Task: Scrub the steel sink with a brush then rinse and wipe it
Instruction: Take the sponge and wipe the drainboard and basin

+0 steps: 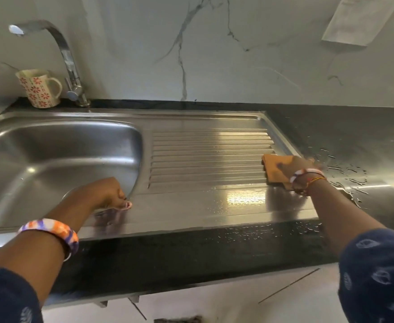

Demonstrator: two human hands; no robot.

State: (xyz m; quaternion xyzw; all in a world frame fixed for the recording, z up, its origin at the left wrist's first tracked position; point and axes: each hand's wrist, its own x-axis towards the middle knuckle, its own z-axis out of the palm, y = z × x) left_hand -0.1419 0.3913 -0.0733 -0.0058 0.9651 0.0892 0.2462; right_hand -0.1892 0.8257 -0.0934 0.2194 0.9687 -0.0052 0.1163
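The steel sink (126,117) has a deep bowl on the left and a ribbed drainboard (210,150) on the right. An orange-brown cloth (273,171) lies at the right end of the drainboard, and my right hand (294,166) presses down on it; how its fingers lie on the cloth is blurred. My left hand (107,193) rests with curled fingers on the sink's front rim at the bowl's near right corner, holding nothing that I can see. No brush is in view.
A curved chrome tap (67,61) stands behind the bowl, with a flower-patterned mug (39,88) beside it on the left. The black counter (354,141) to the right of the sink carries water drops. A paper sheet (361,17) hangs on the marble wall.
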